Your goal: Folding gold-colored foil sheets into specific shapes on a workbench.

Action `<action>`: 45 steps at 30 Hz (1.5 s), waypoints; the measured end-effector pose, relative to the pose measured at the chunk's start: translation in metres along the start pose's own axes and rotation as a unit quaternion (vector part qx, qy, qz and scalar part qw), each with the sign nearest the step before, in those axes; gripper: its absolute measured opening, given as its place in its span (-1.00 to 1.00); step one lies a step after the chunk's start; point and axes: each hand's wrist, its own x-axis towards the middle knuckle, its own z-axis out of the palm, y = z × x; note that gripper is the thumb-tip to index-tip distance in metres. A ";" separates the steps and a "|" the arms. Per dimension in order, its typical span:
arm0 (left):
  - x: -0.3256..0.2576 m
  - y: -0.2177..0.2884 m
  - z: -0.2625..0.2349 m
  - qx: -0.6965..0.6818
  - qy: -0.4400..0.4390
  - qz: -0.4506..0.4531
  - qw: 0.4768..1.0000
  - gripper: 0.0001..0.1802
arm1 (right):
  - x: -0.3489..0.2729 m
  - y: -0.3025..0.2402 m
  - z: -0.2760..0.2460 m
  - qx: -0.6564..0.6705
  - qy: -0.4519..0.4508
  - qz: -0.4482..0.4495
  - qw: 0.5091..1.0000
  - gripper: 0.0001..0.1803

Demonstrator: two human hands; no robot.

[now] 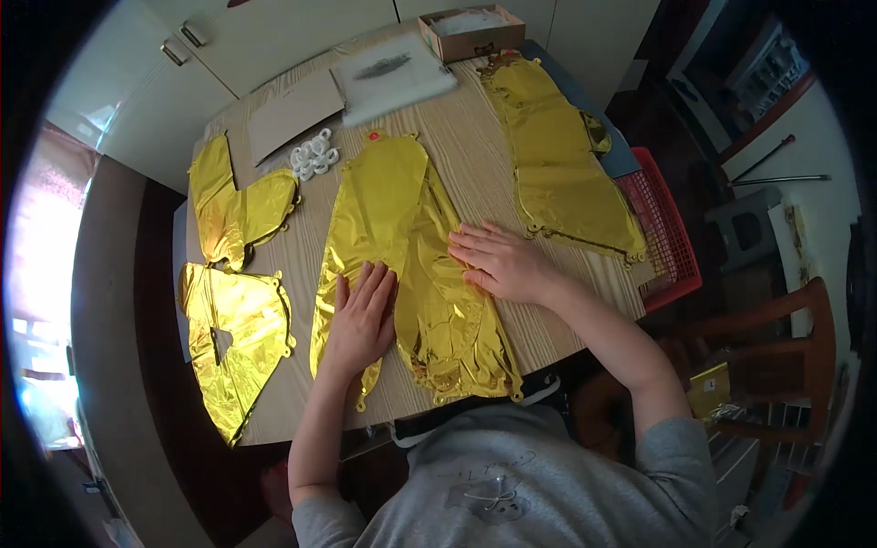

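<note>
Flat on the table in front of me lies a deflated gold foil balloon [388, 205], its lower part folded and creased. My left hand [359, 321] rests on its left side, fingers stretched out and pointing away from me. Along its right edge lies my right hand [501, 263], palm down with the fingers extended to the left. Neither hand grips anything. To the left are more flat gold foil pieces, a bent one [219, 203] farther off and a wide one [247, 333] nearer. Another long gold foil balloon [555, 151] is spread out at the right.
Beyond the middle balloon sit a bundle of white rings [315, 153], a cardboard sheet [294, 114] and a clear plastic packet [397, 80]. An open cardboard box [472, 36] stands at the far edge. A red plastic basket [665, 228] is beside the table's right edge, near a wooden chair [808, 347].
</note>
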 end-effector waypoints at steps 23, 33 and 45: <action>-0.103 0.003 -0.053 0.103 0.094 -0.360 0.922 -0.44 | 0.031 -0.020 -0.013 0.041 0.007 -0.098 0.994 -0.54; -0.107 0.019 -0.022 0.113 0.161 -0.419 0.887 -0.39 | 0.062 -0.051 0.011 -0.064 -0.182 -0.115 0.974 -0.15; -0.107 0.013 -0.020 -0.266 0.219 -0.399 0.850 -0.74 | 0.060 -0.051 0.013 -0.099 -0.180 -0.119 0.971 -0.07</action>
